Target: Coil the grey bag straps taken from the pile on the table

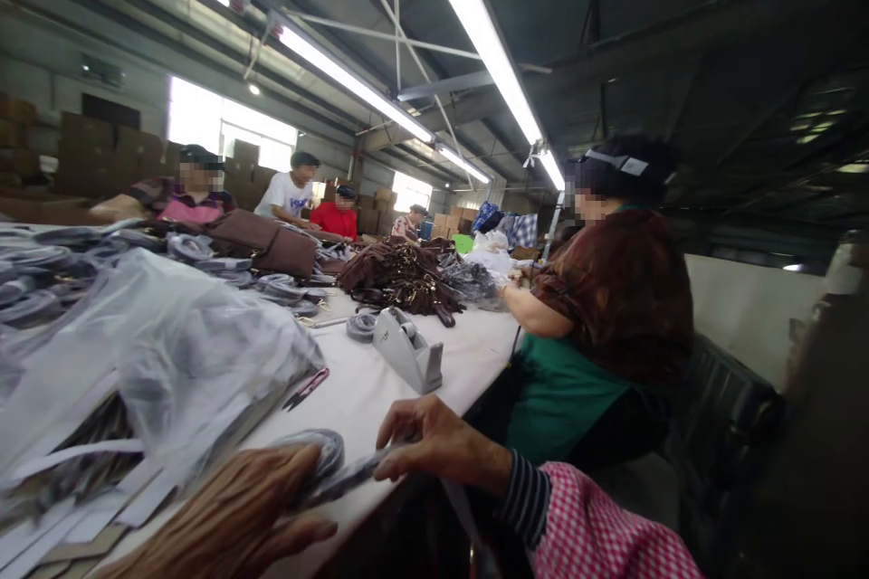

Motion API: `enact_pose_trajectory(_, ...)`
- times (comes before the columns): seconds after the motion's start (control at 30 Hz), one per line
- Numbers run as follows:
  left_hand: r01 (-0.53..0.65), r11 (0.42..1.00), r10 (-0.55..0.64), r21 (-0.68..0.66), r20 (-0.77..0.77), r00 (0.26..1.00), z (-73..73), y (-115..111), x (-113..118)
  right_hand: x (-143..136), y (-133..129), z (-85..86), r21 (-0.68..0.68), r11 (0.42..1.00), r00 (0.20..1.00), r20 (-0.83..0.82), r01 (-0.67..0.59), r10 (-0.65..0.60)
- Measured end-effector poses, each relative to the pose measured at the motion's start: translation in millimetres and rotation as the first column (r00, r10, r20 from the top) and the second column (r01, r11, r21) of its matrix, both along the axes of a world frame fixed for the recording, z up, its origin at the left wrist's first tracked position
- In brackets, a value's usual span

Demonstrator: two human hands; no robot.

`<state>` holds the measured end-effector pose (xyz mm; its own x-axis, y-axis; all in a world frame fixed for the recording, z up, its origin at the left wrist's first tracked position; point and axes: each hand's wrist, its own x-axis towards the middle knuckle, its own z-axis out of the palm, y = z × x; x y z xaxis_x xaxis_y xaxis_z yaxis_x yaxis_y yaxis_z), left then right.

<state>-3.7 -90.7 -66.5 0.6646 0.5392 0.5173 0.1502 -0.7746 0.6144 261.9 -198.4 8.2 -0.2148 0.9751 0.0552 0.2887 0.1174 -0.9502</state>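
Near the table's front edge is a coiled strap (330, 450), grey and wrapped in thin clear plastic. My left hand (231, 511) lies at the coil's near left side, its fingers over the strap and its thumb below. Part of the coil is hidden behind those fingers. Between thumb and bent fingers, my right hand (441, 445) pinches the strap's loose end, stretched out to the right. A grey tape dispenser (407, 351) stands just beyond my hands. Small thread snips (307, 387) with a dark red handle lie left of it.
Clear plastic bags (204, 335) and paper strips (51, 529) cover the left. Behind are wrapped strap coils (33, 271), a brown bag (264, 242) and a brown pile with metal clasps (400, 276). A co-worker (611, 289) sits close on the right; several people work farther back.
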Motion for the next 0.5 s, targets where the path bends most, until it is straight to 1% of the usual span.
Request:
enact_pose_trajectory(0.07, -0.007, 0.989, 0.038, 0.147, -0.21, 0.977, 8.2, -5.5, -5.4, 0.9, 4.3, -1.8, 0.09, 0.994, 0.991, 0.126, -0.055, 0.043)
enact_pose_trajectory(0.1, -0.009, 0.981, 0.065, 0.194, -0.287, 0.956, 13.1, -7.9, -5.9, 1.6, 5.6, -3.1, 0.133, 0.988, 0.98, 0.192, -0.078, 0.051)
enact_pose_trajectory(0.17, -0.009, 0.975, 0.094, 0.223, -0.372, 0.923, 21.2, -10.3, -3.6, 3.9, 7.3, -6.1, 0.202, 0.973, 0.954, 0.297, -0.114, 0.05)
enact_pose_trajectory(0.23, -0.029, 0.975, 0.12, 0.22, -0.411, 0.904, 25.4, -10.0, 0.4, 6.2, 8.3, -9.3, 0.239, 0.962, 0.935, 0.353, -0.135, 0.043)
enact_pose_trajectory(0.37, -0.034, 0.977, 0.127, 0.209, -0.448, 0.885, 25.8, -9.3, 6.4, 9.4, 14.1, -15.3, 0.294, 0.944, 0.905, 0.425, -0.147, 0.008)
enact_pose_trajectory(0.43, -0.004, 0.98, 0.095, 0.201, -0.444, 0.891, 26.9, -10.4, 7.6, 10.6, 22.0, -18.8, 0.38, 0.91, 0.875, 0.483, -0.169, -0.039)
enact_pose_trajectory(0.5, 0.027, 0.981, 0.058, 0.194, -0.419, 0.906, 29.5, -12.2, 6.6, 11.2, 32.5, -23.8, 0.483, 0.843, 0.821, 0.563, -0.237, -0.091)
